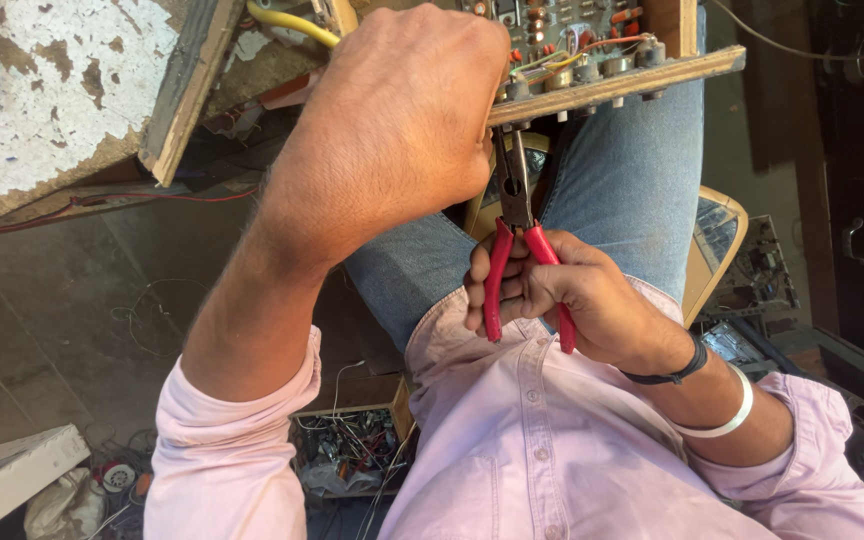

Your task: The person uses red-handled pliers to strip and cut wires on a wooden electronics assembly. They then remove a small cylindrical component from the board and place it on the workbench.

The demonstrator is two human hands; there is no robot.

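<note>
The left hand (392, 120) grips the circuit board's (592, 60) wooden edge (hiding it partly), while the right hand (572, 300) squeezes red pliers (517, 250).

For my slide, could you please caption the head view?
Right hand works red pliers under a circuit board steadied by left hand.

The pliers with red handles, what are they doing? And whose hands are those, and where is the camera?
The camera sits on a person's head and looks down, so you see their own two hands and their lap. The right hand squeezes the pliers, whose thin metal tip points up at the edge of a board full of small electronic parts and wires. The left hand is closed over that board, holding it steady above the knees. Below, on the floor, a box holds tangled wires. What the tip pinches is hidden.
</note>
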